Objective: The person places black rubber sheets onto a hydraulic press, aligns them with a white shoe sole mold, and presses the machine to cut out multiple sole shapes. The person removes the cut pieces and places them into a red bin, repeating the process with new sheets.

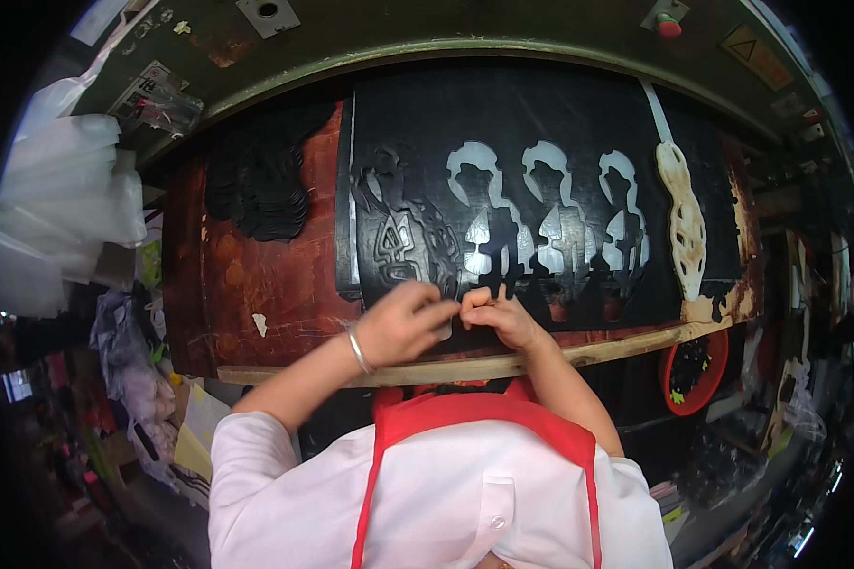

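My left hand [408,322] and my right hand [501,318] are close together at the near edge of a black sheet [569,104]. Both have curled fingers, pinched at the tips; what they grip is too small or hidden to make out. Just beyond them lies a shaped black piece [389,204] with openwork slots, on the left part of the sheet. To its right the sheet has several cut-out openings of the same outline, showing a pale, shiny surface beneath. A whitish openwork cutting die [683,218] with a long strip handle lies on the sheet's right side.
A stack of black cut pieces [261,180] rests on the worn red-brown board [247,294] at left. A wooden strip [285,374] edges the table. Behind stands a green machine beam with a red button [669,27]. A red basin [721,379] with black scraps is lower right; plastic bags [76,209] hang left.
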The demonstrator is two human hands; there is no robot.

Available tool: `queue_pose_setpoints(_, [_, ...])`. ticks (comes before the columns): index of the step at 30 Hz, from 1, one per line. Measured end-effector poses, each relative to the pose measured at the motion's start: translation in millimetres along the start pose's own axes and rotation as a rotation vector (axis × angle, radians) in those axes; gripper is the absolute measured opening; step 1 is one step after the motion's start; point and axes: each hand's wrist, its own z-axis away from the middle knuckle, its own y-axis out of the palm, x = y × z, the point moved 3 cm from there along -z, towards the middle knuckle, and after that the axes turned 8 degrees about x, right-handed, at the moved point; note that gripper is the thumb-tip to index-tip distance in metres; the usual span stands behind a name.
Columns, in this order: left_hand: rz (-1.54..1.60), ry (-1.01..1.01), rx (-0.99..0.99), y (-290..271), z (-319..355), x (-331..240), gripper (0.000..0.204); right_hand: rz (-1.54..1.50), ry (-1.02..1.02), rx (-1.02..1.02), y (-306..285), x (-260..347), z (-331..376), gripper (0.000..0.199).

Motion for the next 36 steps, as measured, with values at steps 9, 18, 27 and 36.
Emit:
queue_pose_setpoints(9, [0.815, -0.724, -0.423, 13.7, 25.0, 44.2, 0.018, 0.82, -0.259, -0.402, 33.2, 54.7, 14.4, 0.017])
queue_pose_setpoints(18, [1.258, -0.738, -0.59, 12.1, 13.7, 48.1, 0.023, 0.924, 0.0, -0.507, 63.7, 53.6, -18.1, 0.051])
queue_pose_setpoints(27, [1.0, -0.464, -0.922, -102.7, -13.8, 51.9, 0.017, 0.948, -0.391, -0.45, 56.9, 30.9, -20.7, 0.016])
queue_pose_setpoints(36, [0.649, -0.199, -0.993, -273.4, 23.9, 19.2, 0.029, 0.98, -0.33, -0.443, 48.9, 12.0, -2.0, 0.014])
